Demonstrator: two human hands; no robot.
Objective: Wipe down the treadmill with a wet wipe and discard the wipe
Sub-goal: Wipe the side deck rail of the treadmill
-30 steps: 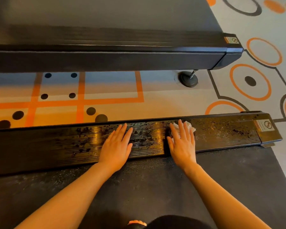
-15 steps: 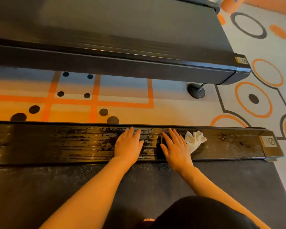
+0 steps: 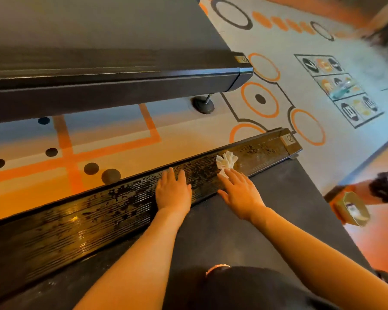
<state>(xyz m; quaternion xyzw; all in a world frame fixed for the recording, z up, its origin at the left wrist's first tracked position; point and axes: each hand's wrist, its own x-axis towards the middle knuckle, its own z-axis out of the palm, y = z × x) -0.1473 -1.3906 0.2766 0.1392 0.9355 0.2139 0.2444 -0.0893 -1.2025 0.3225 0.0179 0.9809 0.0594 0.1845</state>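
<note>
Directly ahead of me, a second dark treadmill [image 3: 103, 70] runs beside mine across a strip of patterned floor [image 3: 121, 139] with orange lines and black dots; its round black foot [image 3: 203, 105] stands on that floor. Off to my right, at the frame's edge, another person's hand [image 3: 345, 204] holds a small pale tub [image 3: 354, 211]; something whitish sits inside, too blurred to name.

My own treadmill's side rail [image 3: 81, 220] is a long, ribbed, glossy black bar. Its long axis runs from lower left to upper right, ending in a cap with a small warning sticker [image 3: 289, 139]. The rail's surface shows wet, blotchy patches. The dark belt [image 3: 267, 189] lies on the near side of it.

My left hand [image 3: 173, 191] rests flat on the rail, fingers straight and close together, holding nothing. My right hand [image 3: 240, 193] lies flat with fingers spread, its palm over the belt's edge and its fingertips on the rail, pressing on the near end of the white wet wipe [image 3: 226, 162]. The wipe is crumpled and fans out past my fingertips toward the rail's far end.
</note>
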